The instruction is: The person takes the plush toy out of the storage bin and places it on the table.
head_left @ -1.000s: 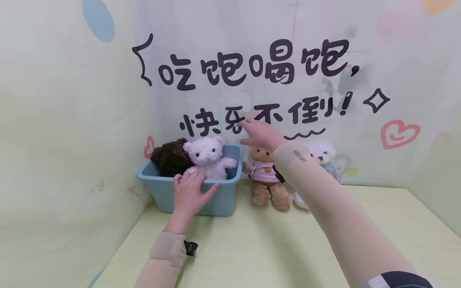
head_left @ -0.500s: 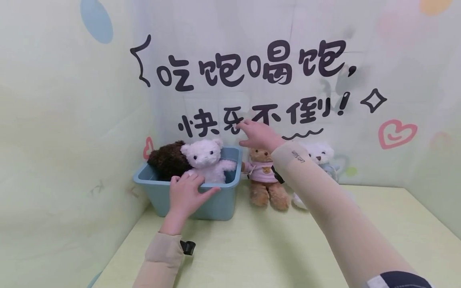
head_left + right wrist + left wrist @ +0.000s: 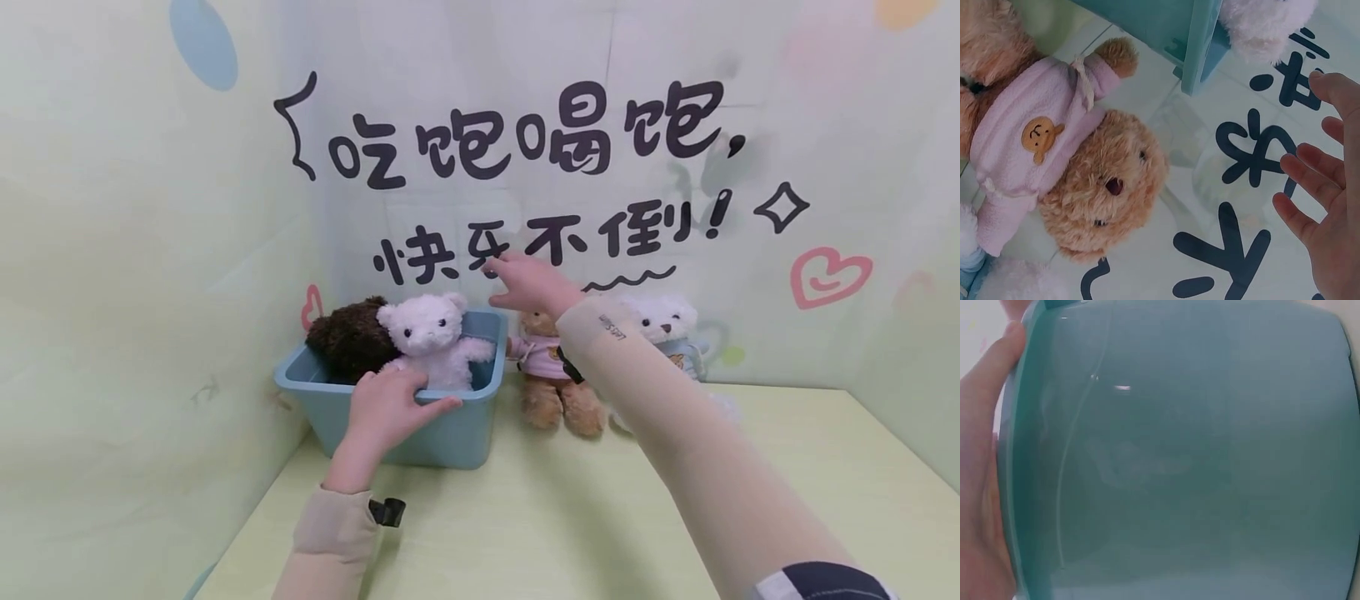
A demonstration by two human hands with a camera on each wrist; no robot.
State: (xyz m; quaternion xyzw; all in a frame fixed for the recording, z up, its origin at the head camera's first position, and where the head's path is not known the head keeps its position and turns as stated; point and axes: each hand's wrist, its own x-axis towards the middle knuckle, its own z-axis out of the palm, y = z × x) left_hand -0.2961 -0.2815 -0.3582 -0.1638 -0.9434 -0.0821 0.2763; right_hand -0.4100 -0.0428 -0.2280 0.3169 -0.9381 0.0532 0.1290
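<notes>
My left hand (image 3: 378, 408) grips the front rim of a blue plastic bin (image 3: 442, 433), its fingers over the edge. In the left wrist view, the bin's smooth wall (image 3: 1197, 450) fills most of the picture. Inside the bin sit a pale pink teddy bear (image 3: 429, 327), facing me, and a dark brown furry plush (image 3: 348, 340) on its left. My right hand (image 3: 534, 283) hovers in the air above the bin's back right corner, fingers spread and holding nothing. Below it, a tan teddy bear (image 3: 1113, 181) in a pink top sits right of the bin.
A white teddy bear (image 3: 667, 321) in blue sits farther right, partly behind my right forearm. The pale table (image 3: 480, 542) runs up to a back wall (image 3: 675, 50) with large black writing. A side wall (image 3: 150, 333) stands close on the left.
The bin has slid a little toward me, with my left hand on its rim and the plush toys inside. My right hand stays raised, shifting slightly left.
</notes>
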